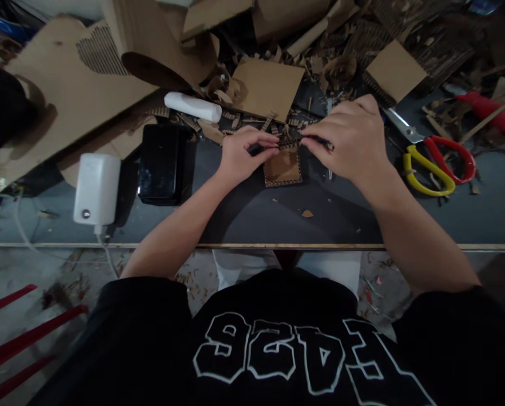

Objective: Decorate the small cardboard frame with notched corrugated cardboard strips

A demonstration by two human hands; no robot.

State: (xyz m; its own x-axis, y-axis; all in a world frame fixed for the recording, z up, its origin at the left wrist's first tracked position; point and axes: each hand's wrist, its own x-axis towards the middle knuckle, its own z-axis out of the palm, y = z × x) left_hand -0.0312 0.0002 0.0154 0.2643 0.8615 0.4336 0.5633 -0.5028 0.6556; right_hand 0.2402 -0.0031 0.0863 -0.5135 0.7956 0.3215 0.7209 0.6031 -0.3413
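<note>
Head view: a small cardboard tray (282,169) sits near the middle of the bench (252,223), a little back from the front edge, hollow side up. The left hand (249,151) is at the tray's far left corner, thumb and fingers curved toward each other with a narrow gap at the tips; the thumb seems to touch the rim, but whether it grips the wall I cannot tell. The right hand (347,138) is just beside the far right corner, thumb and forefinger close together at the tips; whether anything is pinched there I cannot tell. A thin pale object (329,106) shows past that hand, mostly hidden by it.

Toward the bench's left end are a black case (161,163) and a white charger (96,189), its cord (105,245) dropping over the front edge. A white roll (193,107) lies beyond the case. Scissors (416,135) lie right of the right hand, handles nearer the front edge than the blades. Behind the tray is a cardboard square (267,87); scraps (341,70) crowd the bench's back part.
</note>
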